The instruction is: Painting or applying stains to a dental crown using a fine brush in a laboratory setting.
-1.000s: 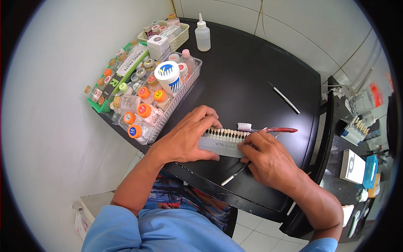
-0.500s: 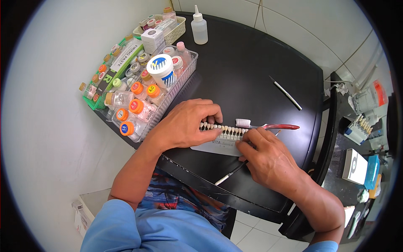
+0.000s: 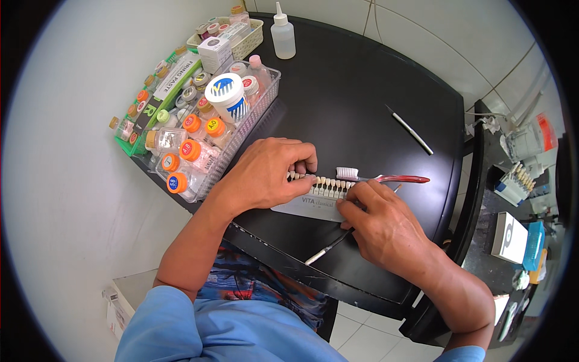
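My left hand (image 3: 274, 172) is closed over the left part of a tooth shade guide (image 3: 306, 207), a grey holder with a row of tooth-coloured tabs, its thumb and fingertips at the tabs. My right hand (image 3: 383, 228) grips the guide's right end with curled fingers. A slim dark-and-silver tool (image 3: 319, 254) extends toward the front edge from under that hand; whether it is held I cannot tell. A red-handled toothbrush (image 3: 404, 178) lies just behind the guide, bristles up. A thin silver-handled instrument (image 3: 412, 133) lies farther back at the right.
Baskets (image 3: 232, 143) of jars and boxes line the left of the black tabletop (image 3: 350, 84). A squeeze bottle (image 3: 283, 39) stands at the back. The right side counter (image 3: 482, 187) holds a tab holder (image 3: 512, 190), white box (image 3: 508, 235) and blue container (image 3: 533, 244).
My left thumb has risen from the guide's lower edge to its tabs. Both hands and the guide appear slightly higher and farther left, along with the surrounding scene as the view shifts.
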{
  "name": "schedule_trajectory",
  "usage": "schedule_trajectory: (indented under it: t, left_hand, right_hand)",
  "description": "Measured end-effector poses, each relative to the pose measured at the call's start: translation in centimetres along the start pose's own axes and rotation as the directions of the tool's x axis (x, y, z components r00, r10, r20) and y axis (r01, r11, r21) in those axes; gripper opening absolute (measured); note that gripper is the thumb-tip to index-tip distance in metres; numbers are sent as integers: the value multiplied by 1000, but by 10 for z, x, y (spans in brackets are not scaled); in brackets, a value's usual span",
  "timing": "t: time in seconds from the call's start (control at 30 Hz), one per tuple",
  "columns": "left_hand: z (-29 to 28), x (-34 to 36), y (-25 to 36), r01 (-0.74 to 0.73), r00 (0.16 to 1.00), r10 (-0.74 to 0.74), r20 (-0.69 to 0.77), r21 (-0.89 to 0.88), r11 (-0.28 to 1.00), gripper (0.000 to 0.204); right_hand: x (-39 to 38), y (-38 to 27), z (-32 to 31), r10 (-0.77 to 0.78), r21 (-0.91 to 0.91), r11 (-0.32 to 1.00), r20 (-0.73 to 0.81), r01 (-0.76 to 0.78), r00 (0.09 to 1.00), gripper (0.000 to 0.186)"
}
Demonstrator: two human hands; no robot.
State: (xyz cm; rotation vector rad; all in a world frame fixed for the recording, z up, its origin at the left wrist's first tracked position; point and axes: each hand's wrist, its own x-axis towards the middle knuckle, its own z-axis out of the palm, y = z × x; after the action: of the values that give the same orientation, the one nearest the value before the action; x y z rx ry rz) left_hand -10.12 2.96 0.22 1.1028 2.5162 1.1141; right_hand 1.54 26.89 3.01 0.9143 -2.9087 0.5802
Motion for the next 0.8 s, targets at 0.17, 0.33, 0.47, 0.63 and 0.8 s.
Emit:
schedule_trajectory:
  t: [0.17, 0.33, 0.47, 0.63, 0.8]
  left_hand:
    - [-1, 0, -2, -22, 1000, 22, 17, 10, 1000, 17]
    - [-4, 3, -1, 21, 999, -19, 45, -38, 999, 15]
    - [-10, 8, 7, 141, 983, -133, 128, -59, 988, 15]
    - [-13, 12, 8, 166, 969, -157, 190, -35, 986, 14]
    - [-14, 10, 5, 190, 954, -168, 249, -65, 980, 14]
  right_hand:
    - [0, -1, 0, 5, 6, 1000, -2, -5, 1000, 22]
    - [0, -1, -1, 13, 6, 1000, 0, -13, 1000, 22]
    - [1, -1, 0, 8, 8, 1000, -4, -8, 1000, 22]
    - [0, 0, 1, 0, 16, 1000, -13, 1, 1000, 21]
    - [0, -2, -2, -15, 18, 1000, -2, 15, 1000, 22]
